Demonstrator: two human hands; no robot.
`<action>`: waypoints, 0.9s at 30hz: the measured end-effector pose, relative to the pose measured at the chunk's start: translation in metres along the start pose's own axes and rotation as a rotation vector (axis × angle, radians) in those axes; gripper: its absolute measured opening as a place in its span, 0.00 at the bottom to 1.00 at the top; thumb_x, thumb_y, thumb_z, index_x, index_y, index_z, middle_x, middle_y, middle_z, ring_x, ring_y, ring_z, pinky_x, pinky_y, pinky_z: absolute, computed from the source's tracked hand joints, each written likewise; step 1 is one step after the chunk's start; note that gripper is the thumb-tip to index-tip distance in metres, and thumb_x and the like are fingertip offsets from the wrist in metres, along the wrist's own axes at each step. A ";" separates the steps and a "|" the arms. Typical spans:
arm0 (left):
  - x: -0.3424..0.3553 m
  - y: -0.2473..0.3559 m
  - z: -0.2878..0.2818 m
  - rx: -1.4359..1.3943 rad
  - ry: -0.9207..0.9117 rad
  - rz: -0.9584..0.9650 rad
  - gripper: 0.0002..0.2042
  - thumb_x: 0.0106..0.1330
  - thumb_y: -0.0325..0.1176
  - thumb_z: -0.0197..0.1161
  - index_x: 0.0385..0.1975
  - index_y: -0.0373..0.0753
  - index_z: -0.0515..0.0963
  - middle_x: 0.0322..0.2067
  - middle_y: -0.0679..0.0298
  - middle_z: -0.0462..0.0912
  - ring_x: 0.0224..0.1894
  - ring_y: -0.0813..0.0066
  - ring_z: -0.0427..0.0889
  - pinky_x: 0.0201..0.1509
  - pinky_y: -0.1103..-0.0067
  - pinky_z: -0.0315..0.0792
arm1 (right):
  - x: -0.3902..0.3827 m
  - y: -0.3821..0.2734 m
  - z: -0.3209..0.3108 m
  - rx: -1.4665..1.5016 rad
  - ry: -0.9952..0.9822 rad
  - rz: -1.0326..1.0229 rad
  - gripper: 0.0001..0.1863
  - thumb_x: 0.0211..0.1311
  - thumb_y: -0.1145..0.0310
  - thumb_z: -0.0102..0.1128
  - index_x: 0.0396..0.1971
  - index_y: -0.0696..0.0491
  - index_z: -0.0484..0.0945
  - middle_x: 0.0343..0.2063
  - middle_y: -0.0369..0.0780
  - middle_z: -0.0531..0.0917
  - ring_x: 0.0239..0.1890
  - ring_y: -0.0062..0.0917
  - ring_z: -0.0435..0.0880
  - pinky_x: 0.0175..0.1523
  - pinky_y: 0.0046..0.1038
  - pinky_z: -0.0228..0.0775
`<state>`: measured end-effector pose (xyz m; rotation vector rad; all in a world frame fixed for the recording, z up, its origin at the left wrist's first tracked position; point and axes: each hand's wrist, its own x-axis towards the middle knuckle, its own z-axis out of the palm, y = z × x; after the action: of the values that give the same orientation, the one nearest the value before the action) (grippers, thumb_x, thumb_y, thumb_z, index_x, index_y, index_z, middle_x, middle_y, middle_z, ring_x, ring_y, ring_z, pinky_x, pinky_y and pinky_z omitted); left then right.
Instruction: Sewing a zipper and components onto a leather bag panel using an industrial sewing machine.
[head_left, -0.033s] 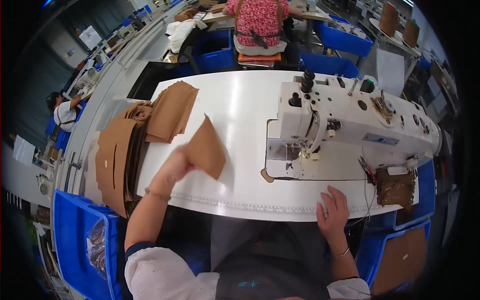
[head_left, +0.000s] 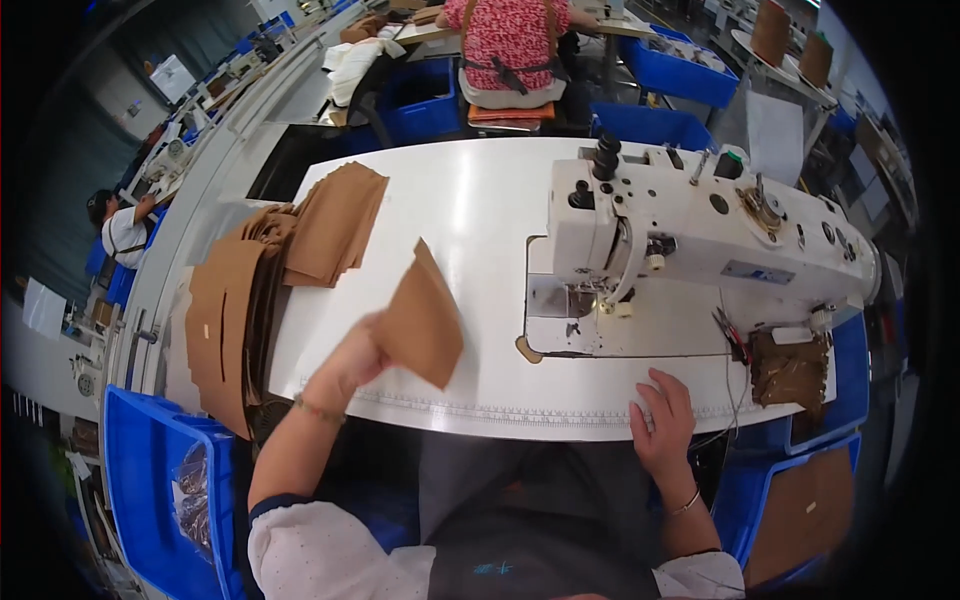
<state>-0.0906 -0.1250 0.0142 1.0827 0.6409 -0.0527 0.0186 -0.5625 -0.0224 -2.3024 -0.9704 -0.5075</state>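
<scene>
My left hand (head_left: 366, 346) is closed on a brown fabric piece (head_left: 424, 322), holding it by its left edge above the white tabletop. The piece is slightly bent, with one corner pointing away from me. My right hand (head_left: 664, 420) rests near the front edge of the table, fingers stretched out and nothing in them. Beyond that hand stands a white sewing machine (head_left: 690, 225), its needle area (head_left: 578, 300) left of the arm. At the left of the table lie a flat stack of brown pieces (head_left: 338, 225) and a thick bundle of larger slit brown pieces (head_left: 222, 325).
Red-handled snips (head_left: 733, 338) and a dark brown bundle (head_left: 788, 368) lie at the table's right. A ruler strip (head_left: 520, 414) runs along the front edge. Blue bins (head_left: 150, 470) flank the table on both sides. A person in a red patterned top (head_left: 508, 45) sits ahead.
My left hand has moved slightly nearer to me and to the right with the brown fabric piece. My right hand has stayed in place on the table.
</scene>
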 end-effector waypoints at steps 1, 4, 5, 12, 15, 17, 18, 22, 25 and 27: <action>-0.012 -0.021 0.014 0.069 -0.062 -0.082 0.20 0.75 0.28 0.58 0.65 0.32 0.72 0.57 0.58 0.83 0.54 0.70 0.86 0.52 0.75 0.83 | 0.003 -0.004 -0.004 0.124 -0.037 0.015 0.15 0.56 0.73 0.67 0.45 0.58 0.82 0.51 0.49 0.83 0.50 0.47 0.83 0.53 0.41 0.78; -0.041 -0.066 0.058 0.048 -0.283 -0.134 0.21 0.74 0.26 0.60 0.66 0.32 0.71 0.57 0.60 0.82 0.56 0.74 0.83 0.57 0.77 0.80 | 0.020 -0.016 -0.008 0.289 -0.128 -0.017 0.14 0.57 0.76 0.68 0.44 0.57 0.82 0.50 0.46 0.84 0.48 0.43 0.84 0.52 0.38 0.79; -0.045 -0.073 0.070 0.067 -0.346 -0.141 0.22 0.75 0.25 0.60 0.67 0.33 0.70 0.58 0.61 0.81 0.58 0.76 0.82 0.59 0.77 0.78 | 0.026 -0.020 -0.007 0.347 -0.176 -0.073 0.13 0.57 0.77 0.68 0.44 0.57 0.83 0.49 0.46 0.84 0.47 0.41 0.85 0.52 0.36 0.80; -0.053 -0.085 0.135 -0.010 -0.690 0.117 0.23 0.77 0.25 0.56 0.70 0.37 0.66 0.59 0.64 0.80 0.58 0.79 0.80 0.60 0.77 0.77 | 0.063 -0.041 -0.013 0.342 -0.068 -0.323 0.17 0.59 0.76 0.67 0.50 0.57 0.82 0.52 0.44 0.84 0.49 0.40 0.86 0.53 0.36 0.81; -0.042 -0.084 0.139 0.117 -0.642 0.186 0.23 0.79 0.26 0.55 0.71 0.37 0.63 0.59 0.63 0.79 0.59 0.78 0.80 0.60 0.77 0.77 | 0.066 -0.035 -0.018 0.341 0.003 -0.297 0.17 0.60 0.73 0.68 0.49 0.57 0.82 0.53 0.45 0.83 0.49 0.40 0.86 0.53 0.36 0.81; -0.037 -0.083 0.140 0.238 -0.538 0.102 0.24 0.79 0.26 0.54 0.72 0.36 0.61 0.60 0.62 0.79 0.59 0.77 0.80 0.61 0.77 0.77 | 0.066 -0.028 -0.014 0.337 -0.009 -0.275 0.17 0.61 0.72 0.68 0.49 0.57 0.82 0.53 0.45 0.83 0.50 0.40 0.86 0.53 0.37 0.81; -0.038 -0.082 0.140 0.202 -0.508 -0.034 0.24 0.79 0.26 0.54 0.72 0.36 0.61 0.61 0.61 0.79 0.60 0.76 0.79 0.61 0.77 0.77 | 0.065 -0.025 -0.010 0.308 -0.141 -0.253 0.16 0.61 0.70 0.69 0.49 0.57 0.82 0.53 0.45 0.83 0.51 0.40 0.85 0.54 0.38 0.81; -0.044 -0.076 0.149 0.277 -0.449 -0.124 0.21 0.78 0.28 0.57 0.69 0.36 0.67 0.55 0.60 0.83 0.51 0.75 0.85 0.54 0.75 0.81 | 0.063 -0.015 0.009 0.168 -0.360 -0.302 0.16 0.59 0.66 0.71 0.45 0.57 0.82 0.50 0.45 0.83 0.53 0.38 0.83 0.58 0.40 0.78; -0.029 -0.053 0.141 0.903 -0.527 -0.052 0.14 0.74 0.30 0.63 0.57 0.38 0.79 0.40 0.57 0.89 0.35 0.71 0.90 0.43 0.73 0.83 | 0.069 -0.003 0.012 0.032 -0.361 -0.428 0.16 0.58 0.65 0.71 0.43 0.57 0.81 0.48 0.45 0.82 0.52 0.38 0.82 0.59 0.38 0.77; -0.014 -0.038 0.134 1.383 -0.397 0.413 0.07 0.70 0.33 0.67 0.42 0.38 0.84 0.27 0.56 0.88 0.25 0.64 0.87 0.34 0.70 0.81 | 0.078 0.005 0.017 -0.011 -0.396 -0.460 0.15 0.58 0.65 0.71 0.41 0.57 0.81 0.48 0.45 0.82 0.50 0.37 0.82 0.59 0.37 0.77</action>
<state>-0.0535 -0.2589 0.0320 2.4320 -0.0966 -0.3816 0.0759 -0.5140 0.0053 -2.2307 -1.7116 -0.2318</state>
